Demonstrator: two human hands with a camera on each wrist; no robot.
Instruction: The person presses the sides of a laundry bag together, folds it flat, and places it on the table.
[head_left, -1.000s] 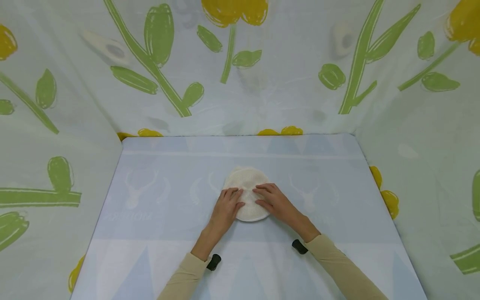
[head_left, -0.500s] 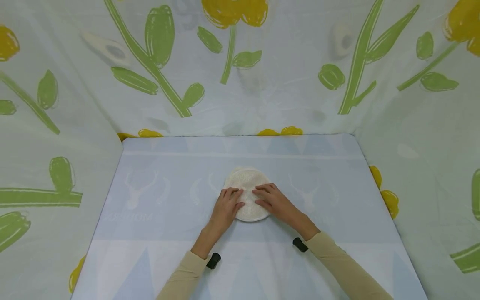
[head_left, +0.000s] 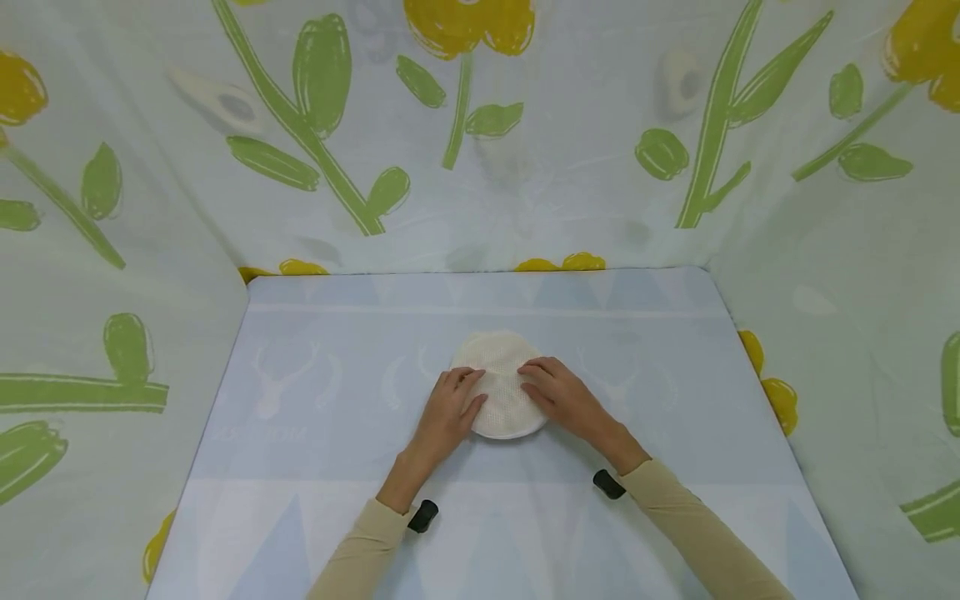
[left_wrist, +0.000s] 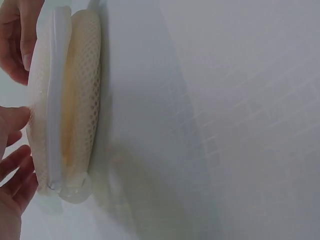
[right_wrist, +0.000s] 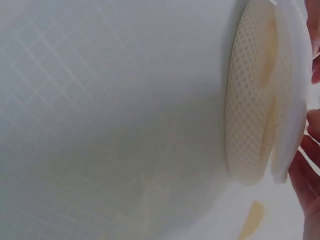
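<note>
A round cream-coloured mesh pouch (head_left: 512, 412) lies near the middle of the table, a smooth white band along its near edge. The left wrist view shows the pouch (left_wrist: 82, 100) from the side, its two mesh layers parted behind the white band, with a yellowish inside. My left hand (head_left: 448, 408) rests on its left part, fingers lightly bent and thumb apart from them. On the right part, my right hand (head_left: 566, 398) touches the upper face with its fingertips. Seen from the right wrist, fingers (right_wrist: 305, 175) lie against the outer face beside the band.
The pale blue patterned table (head_left: 337, 542) reaches up to a floral cloth wall (head_left: 570, 192) at the back, with more cloth on both sides. A small black wrist device (head_left: 423, 517) sits by the left cuff, another black device (head_left: 608, 484) by the right.
Both hands have shifted slightly up the pouch, and the right hand has moved a little outward to the right. The pouch now looks slightly shifted to the right and away.
</note>
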